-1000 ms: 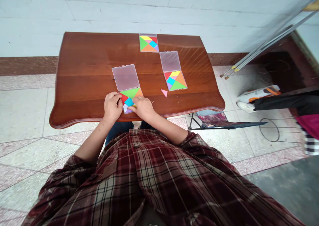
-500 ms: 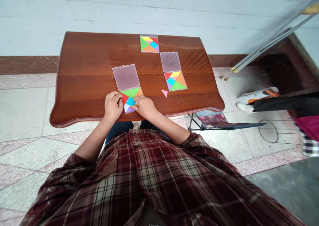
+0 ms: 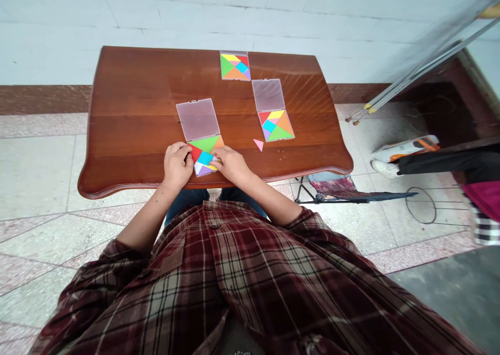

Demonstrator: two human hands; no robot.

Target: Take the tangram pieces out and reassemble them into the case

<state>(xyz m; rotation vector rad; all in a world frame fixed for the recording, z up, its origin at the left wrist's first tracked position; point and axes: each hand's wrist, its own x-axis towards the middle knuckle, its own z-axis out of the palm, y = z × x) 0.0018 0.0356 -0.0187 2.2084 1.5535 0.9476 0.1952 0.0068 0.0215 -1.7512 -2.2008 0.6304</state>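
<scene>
A tangram set in a clear hinged case (image 3: 196,174) lies in front of me, its lid (image 3: 198,120) folded back. My left hand (image 3: 177,164) is closed at the case's left edge, fingertips beside the red triangle (image 3: 195,152). Over the case's right side, my right hand (image 3: 229,164) has thumb and fingers bent down on the pieces, at the yellow piece (image 3: 211,166), which it partly hides. A green triangle (image 3: 205,144), a blue square (image 3: 205,158) and a purple piece (image 3: 203,171) show in the case. Part of an orange piece (image 3: 219,141) is covered by my right hand.
A loose pink triangle (image 3: 258,145) lies right of my hands on the wooden table (image 3: 133,120). A second open tangram case (image 3: 275,125) and another at the back (image 3: 235,66) hold colored pieces. On the right are a folding chair (image 3: 336,187), crutches (image 3: 390,94) and a person's leg (image 3: 433,162).
My right thumb and fingers have shifted slightly over the pieces, and more of the yellow piece shows below the thumb. My left hand stays at the case edge. The view tilts slightly.
</scene>
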